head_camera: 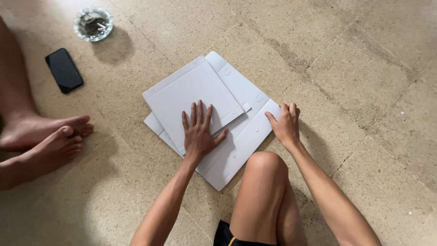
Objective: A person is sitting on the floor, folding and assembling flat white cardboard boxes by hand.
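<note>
While the person sits on the tiled floor [346, 68] with one bare knee [265, 165] raised between the arms, both hands rest on a flat white cardboard sheet [246, 136] that lies spread on the tiles just ahead of that knee. A smaller white panel [191, 91] lies on top of the sheet, turned at a slant, its raised rim showing along the edges. The left hand [198, 132] is released and flat, fingers spread wide, palm pressing down on the near edge of the smaller panel where it overlaps the sheet below. The right hand [286, 125] is curled at the sheet's right-hand corner, fingers bent over the edge and thumb on top, pinching the cardboard there. Small curved slots mark the sheet's far flap [236, 77].

Toward the far left part of the floor stands a round glass ashtray [93, 23] with stubs inside, and near it, closer to the left edge, a black phone [64, 70] lies face up, well apart from the cardboard. Another person's bare feet [50, 136] rest on the tiles at the left edge, one crossed over the other, clear of the sheet.
</note>
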